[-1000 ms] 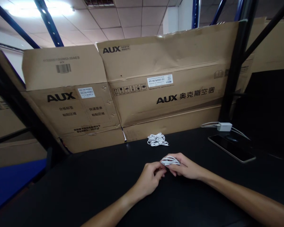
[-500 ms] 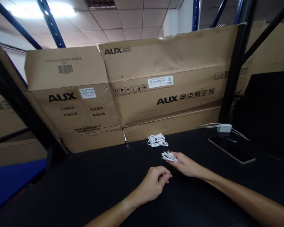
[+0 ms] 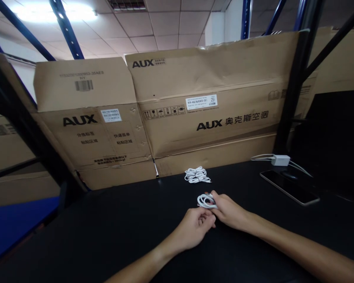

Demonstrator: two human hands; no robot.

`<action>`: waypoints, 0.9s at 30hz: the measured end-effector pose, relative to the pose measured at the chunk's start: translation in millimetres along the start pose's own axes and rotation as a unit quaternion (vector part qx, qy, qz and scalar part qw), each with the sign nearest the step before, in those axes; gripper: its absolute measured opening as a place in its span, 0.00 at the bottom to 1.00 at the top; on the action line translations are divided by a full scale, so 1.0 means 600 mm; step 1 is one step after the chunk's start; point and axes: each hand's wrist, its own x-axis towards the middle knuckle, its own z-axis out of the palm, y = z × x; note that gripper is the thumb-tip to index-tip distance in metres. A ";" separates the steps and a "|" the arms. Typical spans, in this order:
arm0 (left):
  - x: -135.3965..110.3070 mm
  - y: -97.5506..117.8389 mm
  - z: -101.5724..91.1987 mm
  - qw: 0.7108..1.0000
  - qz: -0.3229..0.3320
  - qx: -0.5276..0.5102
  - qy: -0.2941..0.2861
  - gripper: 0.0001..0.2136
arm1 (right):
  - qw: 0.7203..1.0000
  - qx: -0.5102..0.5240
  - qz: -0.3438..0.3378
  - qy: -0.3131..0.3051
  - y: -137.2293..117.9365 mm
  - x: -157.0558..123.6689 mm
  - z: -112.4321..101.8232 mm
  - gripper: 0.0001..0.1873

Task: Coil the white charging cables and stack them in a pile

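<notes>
My right hand (image 3: 228, 210) is closed around a coiled white cable (image 3: 205, 201), whose loops stick out to the left of my fingers. A small orange-red bit shows at the top of the coil, probably part of its plug end. Just below and left of the coil, my left hand (image 3: 196, 228) has its fingers curled and pinched together. Whatever lies between those fingertips is hidden or too small to name. Beyond my hands, a bundle of white cable (image 3: 197, 175), bound with dark ties, lies on the black tabletop (image 3: 135, 220).
A white charger block (image 3: 281, 160) with white cables sits at the back right. In front of it lie a dark phone (image 3: 289, 187) and a small black object (image 3: 289, 175). Cardboard panels (image 3: 171, 137) stand along the back edge, between dark rack posts (image 3: 286, 114).
My right hand has come down slightly and turned the coil so its loops show rounder. My left fingers have curled in closer, and the two hands now nearly meet.
</notes>
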 end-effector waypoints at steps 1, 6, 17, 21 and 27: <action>0.003 0.001 0.000 0.999 -0.017 -0.029 -0.007 0.17 | 1.000 -0.021 0.007 -0.006 -0.001 0.000 0.001 0.04; 0.014 -0.002 0.002 0.984 -0.109 -0.143 0.003 0.27 | 0.986 -0.154 0.065 -0.001 -0.007 -0.002 0.015 0.07; 0.013 -0.001 0.000 0.980 -0.140 -0.144 0.016 0.23 | 0.995 -0.071 0.069 0.000 -0.025 -0.004 0.019 0.06; 0.013 -0.004 -0.001 0.973 -0.143 -0.179 0.002 0.21 | 0.999 0.005 0.038 -0.023 -0.024 -0.011 0.007 0.07; 0.014 -0.002 -0.002 0.953 -0.170 -0.251 -0.011 0.19 | 0.999 0.030 0.032 -0.024 -0.018 -0.015 0.012 0.06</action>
